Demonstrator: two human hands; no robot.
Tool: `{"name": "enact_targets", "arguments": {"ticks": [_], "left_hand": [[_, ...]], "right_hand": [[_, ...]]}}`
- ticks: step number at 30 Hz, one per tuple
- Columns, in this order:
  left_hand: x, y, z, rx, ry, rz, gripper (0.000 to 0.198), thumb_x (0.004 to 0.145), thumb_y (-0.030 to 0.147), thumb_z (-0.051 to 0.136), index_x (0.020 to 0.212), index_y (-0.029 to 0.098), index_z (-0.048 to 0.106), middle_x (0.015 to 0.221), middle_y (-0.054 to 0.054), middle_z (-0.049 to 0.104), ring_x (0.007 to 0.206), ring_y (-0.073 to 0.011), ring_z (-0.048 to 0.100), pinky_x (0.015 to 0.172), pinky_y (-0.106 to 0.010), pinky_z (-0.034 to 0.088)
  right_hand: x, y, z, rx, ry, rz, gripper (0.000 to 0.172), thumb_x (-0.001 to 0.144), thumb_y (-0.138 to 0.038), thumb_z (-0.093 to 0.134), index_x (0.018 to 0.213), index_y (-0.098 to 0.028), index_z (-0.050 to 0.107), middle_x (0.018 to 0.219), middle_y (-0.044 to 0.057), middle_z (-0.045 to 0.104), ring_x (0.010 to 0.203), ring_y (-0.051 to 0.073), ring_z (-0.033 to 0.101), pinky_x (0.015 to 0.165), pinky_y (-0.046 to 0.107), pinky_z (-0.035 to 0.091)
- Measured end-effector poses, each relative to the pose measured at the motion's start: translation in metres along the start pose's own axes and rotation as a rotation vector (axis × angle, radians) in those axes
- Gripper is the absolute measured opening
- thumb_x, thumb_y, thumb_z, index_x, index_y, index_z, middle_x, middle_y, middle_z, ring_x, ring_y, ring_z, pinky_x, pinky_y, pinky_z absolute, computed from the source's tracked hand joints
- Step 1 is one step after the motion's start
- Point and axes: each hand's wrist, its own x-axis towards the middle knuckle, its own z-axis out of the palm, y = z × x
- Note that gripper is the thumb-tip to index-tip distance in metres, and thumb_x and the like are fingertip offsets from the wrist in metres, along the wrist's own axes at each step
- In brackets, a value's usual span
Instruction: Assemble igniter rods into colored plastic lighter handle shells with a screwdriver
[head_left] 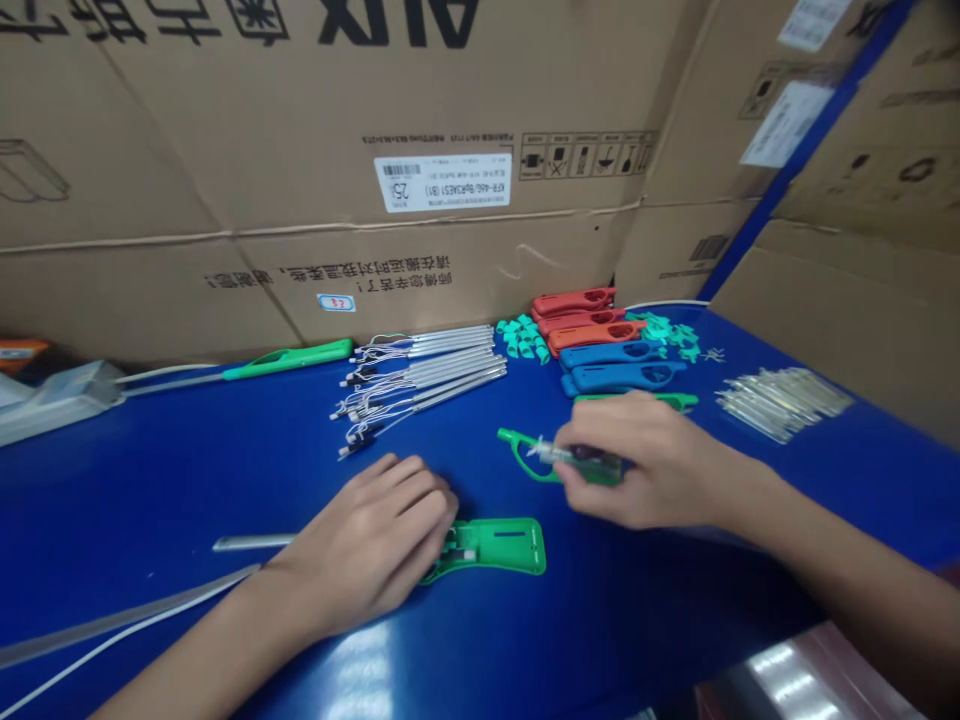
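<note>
The left end of the open green case (506,547), on the blue table (600,610), is covered by the left hand (390,540) — what is gripped there cannot be told. Right of the case, a small clear tube (555,454) is pinched by the right hand (645,460), and clear sticks (784,402) are piled farther right.
</note>
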Motion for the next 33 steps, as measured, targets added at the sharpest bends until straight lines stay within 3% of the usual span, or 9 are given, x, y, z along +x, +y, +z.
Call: {"name": "enact_targets", "arguments": {"ticks": [7,10,13,17,21,24,28,30,33], "left_hand": [[0.0,-0.004,0.0,-0.041,0.064,0.031,0.016,0.095,0.017,0.044,0.099,0.017,0.06,0.086,-0.005,0.065,0.081,-0.0188,0.058,0.079,-0.034,0.047],[0.002,-0.007,-0.001,-0.011,0.059,0.048,0.022,0.096,0.02,0.042,0.095,0.017,0.063,0.083,-0.005,0.066,0.076,-0.0194,0.06,0.075,-0.035,0.051],[0.0,-0.01,-0.004,-0.024,0.04,0.045,0.021,0.093,0.025,0.046,0.098,0.02,0.065,0.087,-0.005,0.069,0.078,-0.02,0.064,0.075,-0.034,0.053],[-0.009,-0.016,-0.015,-0.072,-0.031,-0.051,0.032,0.08,0.038,0.064,0.108,0.023,0.064,0.101,-0.006,0.069,0.086,-0.0222,0.067,0.073,-0.033,0.055],[-0.015,-0.023,-0.024,-0.192,-0.227,-0.222,0.031,0.073,0.037,0.07,0.101,0.024,0.066,0.099,-0.004,0.069,0.081,-0.0207,0.067,0.064,-0.028,0.053],[-0.018,-0.028,-0.026,-0.291,-0.34,-0.323,0.023,0.077,0.033,0.069,0.099,0.025,0.067,0.095,-0.002,0.069,0.082,-0.0188,0.065,0.068,-0.027,0.05],[-0.025,-0.036,-0.026,-0.368,-0.363,-0.372,0.025,0.078,0.027,0.07,0.103,0.025,0.067,0.096,-0.002,0.068,0.084,-0.0171,0.062,0.071,-0.026,0.047],[-0.028,-0.039,-0.027,-0.387,-0.37,-0.398,0.016,0.081,0.025,0.067,0.097,0.024,0.068,0.09,-0.001,0.068,0.08,-0.0159,0.062,0.069,-0.026,0.046],[-0.031,-0.041,-0.027,-0.38,-0.351,-0.405,0.008,0.085,0.024,0.061,0.087,0.024,0.069,0.082,0.0,0.068,0.076,-0.0149,0.062,0.068,-0.026,0.045]], "right_hand": [[-0.085,0.068,-0.074,-0.515,0.107,0.692,0.015,0.083,-0.031,0.063,0.081,-0.017,0.069,0.082,0.01,0.069,0.071,0.022,0.063,0.066,0.034,0.045],[-0.112,0.099,-0.091,-0.513,-0.034,0.986,0.015,0.079,-0.028,0.069,0.084,-0.015,0.073,0.084,0.014,0.072,0.074,0.026,0.065,0.068,0.035,0.045],[-0.123,0.111,-0.094,-0.435,-0.145,1.058,0.022,0.079,-0.032,0.069,0.091,-0.014,0.075,0.085,0.015,0.073,0.073,0.025,0.067,0.067,0.035,0.046],[-0.117,0.1,-0.094,-0.456,-0.071,0.957,0.023,0.079,-0.035,0.069,0.089,-0.014,0.074,0.086,0.015,0.074,0.073,0.023,0.067,0.066,0.034,0.047],[-0.08,0.061,-0.087,-0.35,0.044,0.758,0.014,0.083,-0.031,0.066,0.088,-0.019,0.072,0.084,0.009,0.073,0.071,0.018,0.066,0.064,0.03,0.046],[-0.035,0.022,-0.066,-0.123,-0.063,0.5,0.013,0.086,-0.033,0.064,0.09,-0.023,0.071,0.088,0.003,0.072,0.079,0.016,0.065,0.071,0.028,0.047],[0.013,-0.022,-0.018,0.106,-0.309,0.206,0.02,0.083,-0.035,0.067,0.097,-0.021,0.069,0.09,0.002,0.068,0.078,0.015,0.062,0.067,0.027,0.046],[0.025,-0.033,0.008,0.11,-0.44,0.14,0.033,0.078,-0.047,0.071,0.097,-0.02,0.068,0.092,0.004,0.066,0.076,0.018,0.062,0.065,0.029,0.044],[0.028,-0.038,0.035,0.137,-0.539,0.138,0.035,0.078,-0.052,0.068,0.091,-0.02,0.067,0.091,0.002,0.064,0.072,0.016,0.06,0.065,0.03,0.043]]}}
